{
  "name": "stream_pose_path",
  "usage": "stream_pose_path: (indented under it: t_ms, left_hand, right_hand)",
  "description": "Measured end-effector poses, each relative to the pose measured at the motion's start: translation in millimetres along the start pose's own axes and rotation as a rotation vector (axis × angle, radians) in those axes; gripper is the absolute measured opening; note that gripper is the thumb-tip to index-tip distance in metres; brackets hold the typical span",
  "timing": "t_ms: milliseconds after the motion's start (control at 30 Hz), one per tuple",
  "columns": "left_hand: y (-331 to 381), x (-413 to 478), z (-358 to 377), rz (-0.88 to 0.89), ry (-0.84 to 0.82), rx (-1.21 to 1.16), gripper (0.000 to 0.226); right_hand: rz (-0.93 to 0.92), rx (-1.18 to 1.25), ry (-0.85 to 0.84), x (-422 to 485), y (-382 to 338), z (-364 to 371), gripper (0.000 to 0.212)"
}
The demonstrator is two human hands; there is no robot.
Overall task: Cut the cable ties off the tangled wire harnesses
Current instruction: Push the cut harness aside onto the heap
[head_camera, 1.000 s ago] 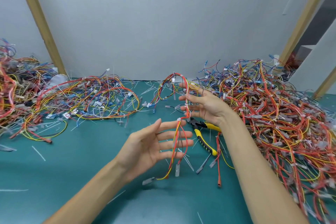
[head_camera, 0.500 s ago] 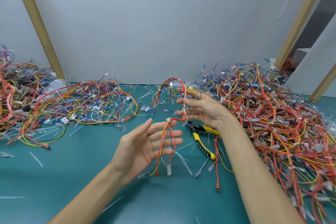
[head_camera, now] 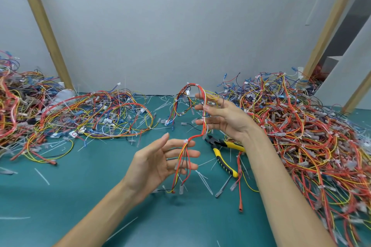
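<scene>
Hardly anything had shifted since a second earlier: the left hand (head_camera: 154, 164) had drawn slightly toward 9 o'clock, away from the yellow-handled cutters (head_camera: 223, 162), and the harness's loose ends had swung in front of its fingers.

The wire harness (head_camera: 197, 136) hung in the air between both hands. It looped above the right hand (head_camera: 226, 118), ran down across that hand's straight, spread fingers, then bent toward 7 o'clock to a white cable tie (head_camera: 186, 141) at the left fingertips. The left hand's fingers were spread and straight behind the dangling wires, palm turned toward 3 o'clock.

The cutters lay on the green mat (head_camera: 80, 196), just at 3 o'clock of the left hand, their jaws under the right wrist. Open mat stretched from 6 to 8 o'clock, dotted with cut tie scraps (head_camera: 202, 178). A big tangled pile (head_camera: 301, 136) crowded 3 o'clock, touching the right forearm, and another pile (head_camera: 100, 118) sat at 10 o'clock. The mat's far edge met the grey wall (head_camera: 180, 36) at 12 o'clock.

Any print on the harness's white connector (head_camera: 188, 92) was too small to read.
</scene>
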State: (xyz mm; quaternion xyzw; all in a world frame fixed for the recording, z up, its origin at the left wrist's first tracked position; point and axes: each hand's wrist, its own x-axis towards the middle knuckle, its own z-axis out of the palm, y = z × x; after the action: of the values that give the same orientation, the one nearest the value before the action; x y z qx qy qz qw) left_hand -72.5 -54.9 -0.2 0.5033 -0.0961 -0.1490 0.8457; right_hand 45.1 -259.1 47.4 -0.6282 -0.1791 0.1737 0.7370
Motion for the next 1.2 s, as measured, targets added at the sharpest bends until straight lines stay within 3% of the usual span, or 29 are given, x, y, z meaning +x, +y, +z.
stream_pose_path:
  t_ms: [433, 633, 767, 900, 1067, 1200]
  left_hand:
    - [-10.1, 17.4, -13.7, -0.142, 0.039, 0.102, 0.060]
    - [1.8, 44.8, -14.9, -0.123, 0.254, -0.063, 0.059]
    - [10.1, 62.9, -13.9, -0.132, 0.383, -0.257, 0.060]
    - [13.7, 74.4, -17.4, -0.174, 0.439, -0.161, 0.048]
    - [13.3, 83.8, -24.4, -0.183, 0.465, -0.087, 0.034]
    - [21.4, 96.3, -18.3, -0.170, 0.492, 0.142, 0.020]
  right_hand:
    - [-0.085, -0.019, -0.014, -9.1, -19.6, -10.3, 0.035]
    - [-0.100, -0.047, -0.132, -15.1, -23.8, -9.2, 0.040]
    - [-0.052, -0.135, -0.320, -26.6, -29.9, -11.1, 0.037]
    - [0.085, -0.262, -0.427, -38.3, -33.7, -6.9, 0.042]
    - [0.168, -0.427, -0.345, -50.4, -40.0, -10.1, 0.034]
    - [0.121, -0.664, -0.105, -55.5, -52.8, -15.8, 0.021]
